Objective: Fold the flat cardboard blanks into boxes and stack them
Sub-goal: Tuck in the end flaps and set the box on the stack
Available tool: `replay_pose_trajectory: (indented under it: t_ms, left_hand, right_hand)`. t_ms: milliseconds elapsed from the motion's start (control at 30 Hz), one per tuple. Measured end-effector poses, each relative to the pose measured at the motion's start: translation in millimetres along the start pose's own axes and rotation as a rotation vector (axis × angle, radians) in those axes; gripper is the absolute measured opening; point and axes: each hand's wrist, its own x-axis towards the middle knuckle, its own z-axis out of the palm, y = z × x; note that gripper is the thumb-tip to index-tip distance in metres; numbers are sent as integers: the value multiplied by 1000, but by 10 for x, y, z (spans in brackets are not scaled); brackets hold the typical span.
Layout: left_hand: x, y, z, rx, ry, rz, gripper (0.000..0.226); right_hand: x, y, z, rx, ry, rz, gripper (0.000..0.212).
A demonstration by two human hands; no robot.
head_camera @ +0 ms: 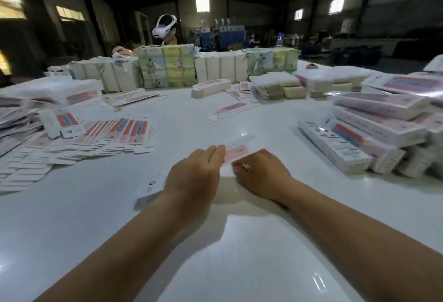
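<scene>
Both hands, left hand (194, 177) and right hand (261, 172), pinch one flat blank (236, 151) low over the white counter (191, 119). Uneven pressure may crease it off the score. The folded-box stack (374, 129) at right sits loosely and may slide.

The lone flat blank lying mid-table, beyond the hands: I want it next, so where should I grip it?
Judging by its pose, take the flat blank by its near-left end, pinched from the front edge. It lies flat and diagonal on the white table, apart from other stock, that end nearest you.
</scene>
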Motion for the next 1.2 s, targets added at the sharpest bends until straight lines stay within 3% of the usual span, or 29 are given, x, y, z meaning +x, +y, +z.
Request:
replay_pose_trajectory:
  t_ms: [67, 167, 200, 267, 333, 433, 600, 733, 833, 933, 1067, 1200]
  left_hand:
    - [-53, 6, 53, -44, -7, 14, 63]
    - [-74, -31, 106, -46, -2, 34, 65]
    - [-62, -42, 124, -45, -11, 34, 67]
    - [-31, -51, 154, -45, -41, 27, 69]
    - [-12, -48, 190, -30, -40, 39, 65]
    - [-18, -50, 182, -103, -24, 3, 56]
    - [-2, -88, 109, -115, -110, -130, 100]
    - [-11, -41, 9, -101, -7, 2, 90]
    - [-20, -41, -59, -54, 5, -11, 90]
    - [-14, -66, -68, -44, 36, -10, 92]
    - [-74, -82, -34, -59, -1, 18, 93]
    - [-66, -77, -41, -87, -12, 19, 94]
  right_hand:
    - [24, 22, -30, 214, 16, 107, 22]
    - [61, 10, -215, 1032, 92, 416, 26]
    - [66, 28, -266, 1329, 44, 484, 36]
    - [34, 56, -337, 1587, -135, 524, 50]
    - [4, 45, -344, 1581, -254, 497, 36]
    - [21, 64, -318, 1520, -221, 433, 16]
    - [-14, 61, -282, 1436, -266, 332, 29]
    - [-46, 81, -295, 1479, -313, 388, 36]
    - [-50, 57, -275, 1536, -326, 437, 35]
    - [-52, 54, -262, 1561, -319, 358, 33]
    - [-77, 83, -277, 1403, -349, 186, 37]
    - [-71, 88, -274, 1362, -358, 194, 30]
